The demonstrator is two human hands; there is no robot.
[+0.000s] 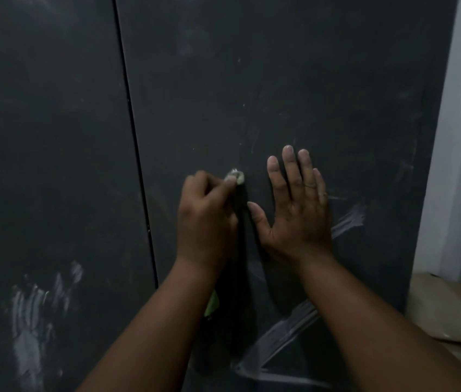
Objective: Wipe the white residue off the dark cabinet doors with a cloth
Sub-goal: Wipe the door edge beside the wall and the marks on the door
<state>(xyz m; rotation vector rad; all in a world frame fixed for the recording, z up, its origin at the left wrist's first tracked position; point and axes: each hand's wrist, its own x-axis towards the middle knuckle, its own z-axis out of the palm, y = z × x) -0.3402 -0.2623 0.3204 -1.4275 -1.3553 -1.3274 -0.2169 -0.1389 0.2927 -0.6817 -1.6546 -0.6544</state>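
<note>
The cabinet doors (280, 80) look matt and smooth — a dark, flat panel finish with no visible grain (the actual material cannot be told). Chalky white residue (29, 321) lies on them in dry, streaky smears. The cloth (235, 176) looks soft and pale at its tip — dusted white.
</note>
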